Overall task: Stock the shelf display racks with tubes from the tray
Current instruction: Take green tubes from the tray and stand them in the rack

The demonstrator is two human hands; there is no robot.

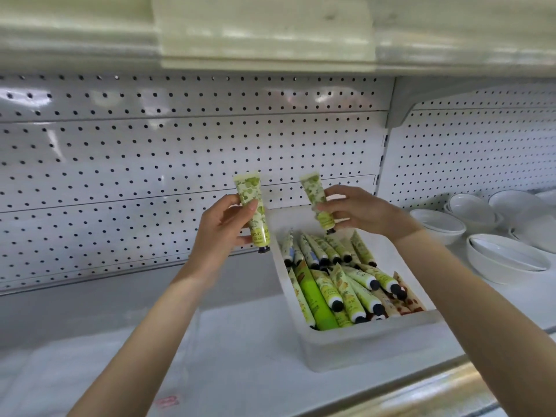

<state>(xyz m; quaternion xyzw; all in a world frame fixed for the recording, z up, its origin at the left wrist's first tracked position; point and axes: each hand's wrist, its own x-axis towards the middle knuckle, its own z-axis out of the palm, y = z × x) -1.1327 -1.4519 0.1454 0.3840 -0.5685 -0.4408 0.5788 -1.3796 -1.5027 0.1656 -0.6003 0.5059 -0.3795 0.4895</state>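
Observation:
A white tray (370, 332) sits on the shelf at centre right, filled with several green floral tubes (337, 281) lying cap-forward. My left hand (222, 227) grips one green tube (252, 206) upright, black cap down, just left of the tray's far corner. My right hand (361, 209) pinches a second green tube (316, 197) above the tray's back end, also cap down. Both tubes are held in front of the white pegboard back wall (150, 176). No display rack is recognisable in view.
Stacks of white bowls (505, 257) stand on the shelf to the right of the tray. A shelf overhangs above (270, 40). The white shelf surface (120, 356) stretches left of the tray, with a metal front edge (436, 389) and a small pink label (167, 401).

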